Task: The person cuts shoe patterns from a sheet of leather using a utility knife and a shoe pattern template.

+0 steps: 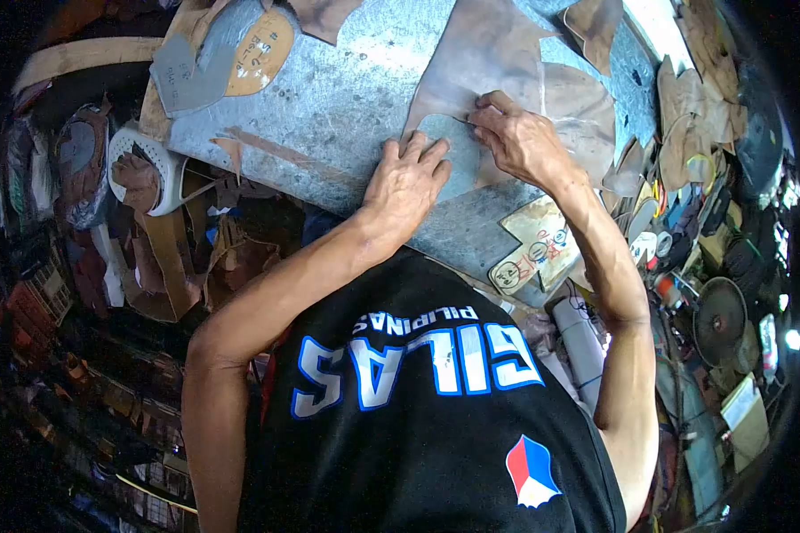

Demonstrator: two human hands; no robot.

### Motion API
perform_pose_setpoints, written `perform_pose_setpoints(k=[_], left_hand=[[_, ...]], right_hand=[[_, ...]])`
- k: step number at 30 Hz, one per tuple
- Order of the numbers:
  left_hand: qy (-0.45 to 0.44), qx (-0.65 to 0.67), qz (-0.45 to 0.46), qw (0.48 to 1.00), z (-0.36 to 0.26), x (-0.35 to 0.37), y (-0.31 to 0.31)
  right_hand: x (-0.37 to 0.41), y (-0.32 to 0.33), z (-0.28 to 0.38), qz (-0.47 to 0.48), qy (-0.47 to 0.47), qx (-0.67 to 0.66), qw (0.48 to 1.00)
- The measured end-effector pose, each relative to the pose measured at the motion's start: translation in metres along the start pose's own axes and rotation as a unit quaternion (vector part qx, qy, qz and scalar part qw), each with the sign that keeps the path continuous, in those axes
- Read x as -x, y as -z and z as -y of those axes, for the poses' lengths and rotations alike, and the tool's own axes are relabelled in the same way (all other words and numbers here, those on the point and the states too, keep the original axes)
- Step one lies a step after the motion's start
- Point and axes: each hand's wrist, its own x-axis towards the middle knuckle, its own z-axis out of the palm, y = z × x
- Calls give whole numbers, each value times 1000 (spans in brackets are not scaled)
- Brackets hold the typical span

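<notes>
On a metal-topped table (pixel 347 115) lies a brown leather sheet (pixel 489 62). A grey-green flat pattern piece (pixel 458 169) rests over the leather's near edge. My left hand (pixel 409 178) presses down on this pattern piece with its fingers spread. Just to the right, my right hand (pixel 520 142) is closed in a pinch at the pattern's far edge. A thin dark tip seems to stick out of its fingers toward the left, too small to name. The fingertips hide the rest of it.
Labelled patterns, one tan (pixel 262 53) and one grey (pixel 187 75), lie at the table's far left. A marked cream pattern (pixel 533 249) is near the front edge. Leather scraps (pixel 684 124) pile up at right. A white stool (pixel 124 142) stands left, a round fan-like object (pixel 720 315) right.
</notes>
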Motion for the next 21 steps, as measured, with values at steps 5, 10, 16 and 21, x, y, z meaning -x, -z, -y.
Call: perform_pose_setpoints(k=[5,10,16,21], left_hand=[[-5,-1,-2,1000,0,1,2],[-5,-1,1,1000,-1,0,5],[-14,-12,5,1000,-1,-1,5],[-14,-23,23,999,-3,-1,6]], right_hand=[[14,-7,-2,-29,-35,-10,999],[26,-14,-6,-70,-31,-38,996],[35,-16,-3,-57,-70,-54,994],[40,-26,1,-99,-79,-102,987]])
